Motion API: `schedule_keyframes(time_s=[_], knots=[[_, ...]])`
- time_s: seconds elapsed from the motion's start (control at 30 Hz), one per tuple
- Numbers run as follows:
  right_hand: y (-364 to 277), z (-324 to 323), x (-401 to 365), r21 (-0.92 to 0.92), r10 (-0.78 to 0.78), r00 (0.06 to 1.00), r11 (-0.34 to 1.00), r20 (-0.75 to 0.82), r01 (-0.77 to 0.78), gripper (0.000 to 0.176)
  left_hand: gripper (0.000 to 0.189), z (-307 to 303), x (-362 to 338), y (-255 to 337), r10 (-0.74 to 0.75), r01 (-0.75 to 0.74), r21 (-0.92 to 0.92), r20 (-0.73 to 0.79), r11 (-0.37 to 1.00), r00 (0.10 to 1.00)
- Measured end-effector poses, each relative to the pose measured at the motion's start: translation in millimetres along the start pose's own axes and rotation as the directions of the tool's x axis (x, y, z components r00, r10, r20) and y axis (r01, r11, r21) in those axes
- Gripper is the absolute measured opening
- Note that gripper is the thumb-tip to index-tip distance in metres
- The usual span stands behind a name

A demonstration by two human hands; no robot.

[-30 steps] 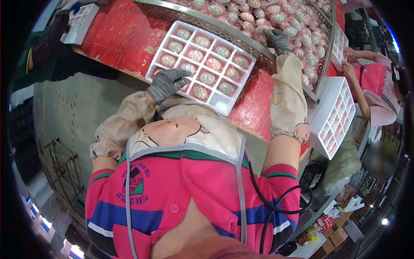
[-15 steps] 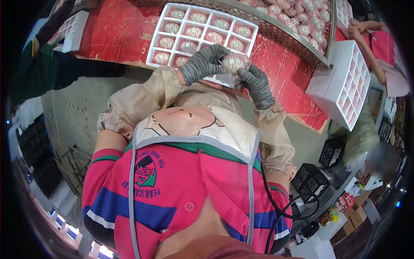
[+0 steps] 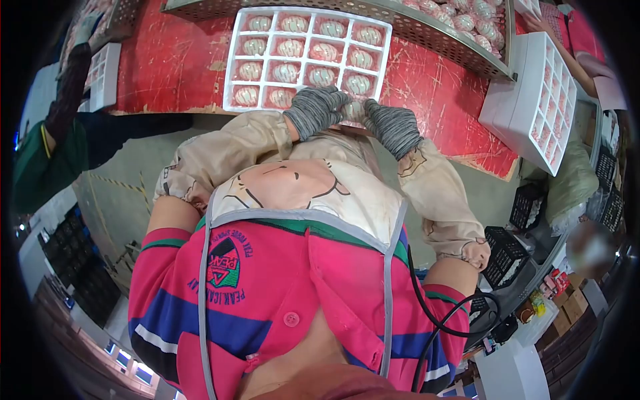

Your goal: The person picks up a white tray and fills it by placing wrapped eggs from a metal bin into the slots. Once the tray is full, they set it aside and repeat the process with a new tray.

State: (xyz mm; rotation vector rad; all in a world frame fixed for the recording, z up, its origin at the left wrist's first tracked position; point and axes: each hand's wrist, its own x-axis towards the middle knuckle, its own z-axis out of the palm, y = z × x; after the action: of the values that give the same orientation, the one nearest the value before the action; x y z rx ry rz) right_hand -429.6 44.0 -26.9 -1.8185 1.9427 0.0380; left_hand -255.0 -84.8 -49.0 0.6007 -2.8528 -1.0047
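Note:
A white divided tray (image 3: 273, 84) lies on the red table, with a wrapped striped ball in each compartment that shows. Over its near right corner, my gloved left hand (image 3: 316, 112) and my gloved right hand (image 3: 392, 127) face each other. Between their fingertips is one wrapped ball (image 3: 353, 111), low at the last compartment, and the fingers of both hands are closed on it. The grey gloves partly cover the near row of the tray.
A perforated metal bin (image 3: 453, 47) full of wrapped balls stands at the back. Stacked white trays (image 3: 517, 100) overhang the red table (image 3: 443, 100) at right. Another tray (image 3: 100, 73) is at left. People's arms show on both sides.
Both hands have lowered the ball from above the tray to its near right compartment. The view has shifted a little, and the person at left has reached farther toward the back.

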Motion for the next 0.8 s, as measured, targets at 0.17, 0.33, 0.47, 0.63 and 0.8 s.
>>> schedule_keyframes(time_s=[0.17,0.33,0.47,0.63,0.8], knots=[[7.7,24.8,12.0,-0.123,-0.034,0.999,0.992,0.016,0.035,0.032,0.03,-3.9,8.1,0.4,0.051,-0.067,0.15,0.109,0.986,0.993],[0.3,32.6,14.1,-0.27,-0.042,0.999,0.962,0.012,0.044,0.03,0.02,13.0,22.4,-13.2,0.039,-0.102,0.261,0.235,0.96,0.971],[-8.2,17.9,26.6,0.09,0.036,0.991,0.995,0.127,-0.047,0.038,0.024,8.1,26.7,2.0,0.012,-0.062,0.148,0.32,0.987,0.948],[-11.8,2.8,35.7,-0.073,0.213,0.947,0.977,0.242,-0.201,0.045,0.029,12.5,31.6,-11.9,-0.027,-0.072,0.253,0.369,0.965,0.929],[-8.7,15.1,4.8,0.408,0.331,0.858,0.899,-0.393,-0.16,0.038,0.048,-73.8,8.1,-73.9,0.005,-0.005,0.002,-0.738,1.0,0.675]])
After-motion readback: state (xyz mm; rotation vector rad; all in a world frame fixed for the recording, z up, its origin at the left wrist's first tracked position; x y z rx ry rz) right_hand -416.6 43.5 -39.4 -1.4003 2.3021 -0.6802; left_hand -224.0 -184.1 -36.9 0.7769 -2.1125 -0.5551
